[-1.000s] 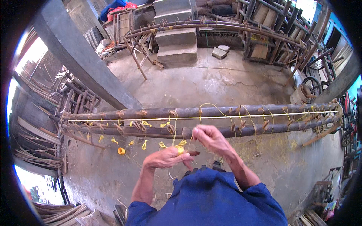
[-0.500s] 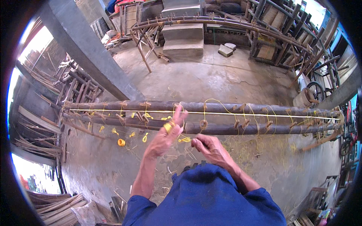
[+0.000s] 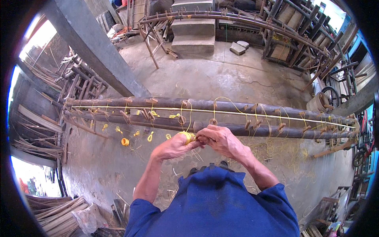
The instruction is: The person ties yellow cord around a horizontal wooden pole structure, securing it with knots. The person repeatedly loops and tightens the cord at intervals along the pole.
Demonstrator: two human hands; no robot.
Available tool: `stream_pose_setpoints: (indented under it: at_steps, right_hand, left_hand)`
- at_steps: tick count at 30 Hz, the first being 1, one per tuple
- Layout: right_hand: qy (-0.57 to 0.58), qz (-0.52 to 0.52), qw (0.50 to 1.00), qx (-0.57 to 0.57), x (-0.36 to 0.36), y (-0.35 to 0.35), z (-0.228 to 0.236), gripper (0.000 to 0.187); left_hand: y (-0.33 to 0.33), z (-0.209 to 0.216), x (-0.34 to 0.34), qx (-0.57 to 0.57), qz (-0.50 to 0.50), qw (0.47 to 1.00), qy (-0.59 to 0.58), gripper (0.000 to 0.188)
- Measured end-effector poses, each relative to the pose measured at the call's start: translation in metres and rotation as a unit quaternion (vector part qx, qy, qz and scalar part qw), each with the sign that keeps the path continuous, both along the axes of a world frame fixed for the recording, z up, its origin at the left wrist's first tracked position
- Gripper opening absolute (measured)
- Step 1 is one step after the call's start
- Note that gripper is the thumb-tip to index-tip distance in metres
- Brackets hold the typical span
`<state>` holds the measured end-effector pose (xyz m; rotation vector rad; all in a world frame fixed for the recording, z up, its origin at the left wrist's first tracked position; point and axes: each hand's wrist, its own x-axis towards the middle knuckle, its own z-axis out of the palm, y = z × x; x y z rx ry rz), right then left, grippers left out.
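The near bamboo pole point(image 3: 237, 128) runs left to right on the concrete floor point(image 3: 221, 79), just ahead of both hands. The left hand point(image 3: 173, 146) is curled tight around a bundle of yellow binding strip point(image 3: 188, 136) (its tail loops up over the pole). The right hand point(image 3: 221, 139), touching the left and slightly nearer the pole, pinches the same strip, fingers pressed together.

Two dark poles point(image 3: 237, 128) are laid side by side across the concrete floor point(image 3: 221, 79), with a thin pale strip point(image 3: 244, 113) run along between them. Yellow cord point(image 3: 188, 136) is gripped in the left hand point(image 3: 173, 146) at the nearer pole. The right hand point(image 3: 221, 138) is closed beside it, fingertips touching. A yellow spool point(image 3: 125, 142) is seen on the floor to the left.
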<state>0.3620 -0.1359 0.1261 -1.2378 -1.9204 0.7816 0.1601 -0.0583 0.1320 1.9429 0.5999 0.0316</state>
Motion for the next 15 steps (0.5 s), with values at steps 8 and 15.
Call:
stream_pose_setpoints:
  at_steps: [8,15]
  right_hand:
    - [-0.058,0.039,0.997,0.023,0.006,0.004,0.007,0.026]
    - [0.003,0.091,0.995,0.047,-0.004,0.012,0.009,0.035]
  left_hand:
    - [0.002,0.004,-0.004,-0.244,0.01,0.967,-0.071,0.04]
    - [0.003,-0.013,0.001,-0.343,-0.109,0.932,-0.049,0.045]
